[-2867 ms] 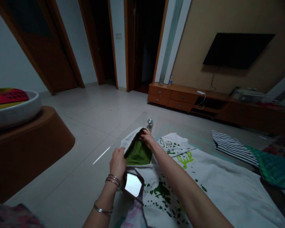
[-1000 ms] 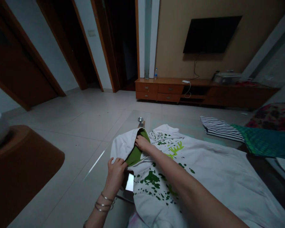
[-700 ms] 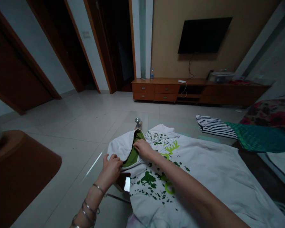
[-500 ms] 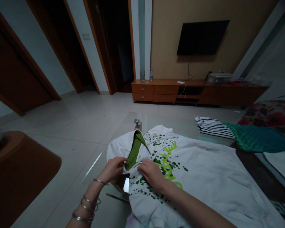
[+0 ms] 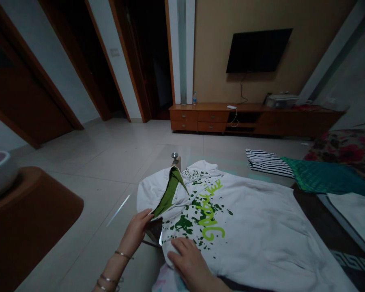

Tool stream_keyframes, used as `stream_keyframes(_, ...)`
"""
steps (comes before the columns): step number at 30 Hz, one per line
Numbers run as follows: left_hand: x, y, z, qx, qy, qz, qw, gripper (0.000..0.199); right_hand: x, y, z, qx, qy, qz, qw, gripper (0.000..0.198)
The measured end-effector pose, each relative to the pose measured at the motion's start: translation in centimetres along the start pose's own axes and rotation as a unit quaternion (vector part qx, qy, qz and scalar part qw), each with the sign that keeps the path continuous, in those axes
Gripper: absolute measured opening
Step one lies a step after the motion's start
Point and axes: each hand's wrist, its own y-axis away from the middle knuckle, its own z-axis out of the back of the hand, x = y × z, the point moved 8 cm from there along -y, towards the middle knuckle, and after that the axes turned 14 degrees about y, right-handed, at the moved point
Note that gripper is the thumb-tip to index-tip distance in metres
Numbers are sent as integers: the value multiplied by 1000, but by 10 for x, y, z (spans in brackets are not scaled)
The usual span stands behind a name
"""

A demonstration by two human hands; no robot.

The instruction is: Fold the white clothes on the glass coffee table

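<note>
A white hoodie (image 5: 255, 219) with green splatter print and lime-green lettering lies spread out, front up, over a glass-topped table (image 5: 167, 156). Its hood points left, and the green lining shows in the opening. My left hand (image 5: 137, 229), with bangles at the wrist, pinches the near edge of the hood. Lower down, my right hand (image 5: 190, 261) rests on the sleeve and shoulder area near me, fingers extended and slightly apart. Below that hand, part of a pale patterned cloth (image 5: 167, 280) shows.
A folded striped garment (image 5: 269, 163) and a green cloth (image 5: 325, 174) lie at the right. Beside me on the left stands a brown rounded stand (image 5: 45, 215) with a white bowl (image 5: 1, 174). A wooden TV cabinet (image 5: 213, 113) runs along the far wall.
My right hand has left the hood's neckline and moved down toward me onto the sleeve area. My left hand has shifted slightly left and down, still at the hood edge.
</note>
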Motion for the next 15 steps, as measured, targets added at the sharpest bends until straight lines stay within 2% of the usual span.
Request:
stream_keyframes(2,-2,11,-2,16,-3,-10,1000,63,2,9,-4,-22,0,2,1000,27)
stream_keyframes(4,-3,17,6,14,16,-6,1000,72,3,17,-4,-29,-25,10,999,37)
stream_keyframes(6,0,12,21,-24,39,10,999,69,-1,23,4,-36,-59,4,998,42)
stream_keyframes(9,5,-14,40,-95,56,22,994,59,-26,31,25,-73,-87,-50,992,38)
stream_keyframes(11,6,-39,34,-80,59,7,995,54,-53,40,41,-106,-75,-92,987,36)
stream_keyframes(15,5,-68,-11,40,24,-27,999,43,-121,72,59,-143,-14,-171,975,33)
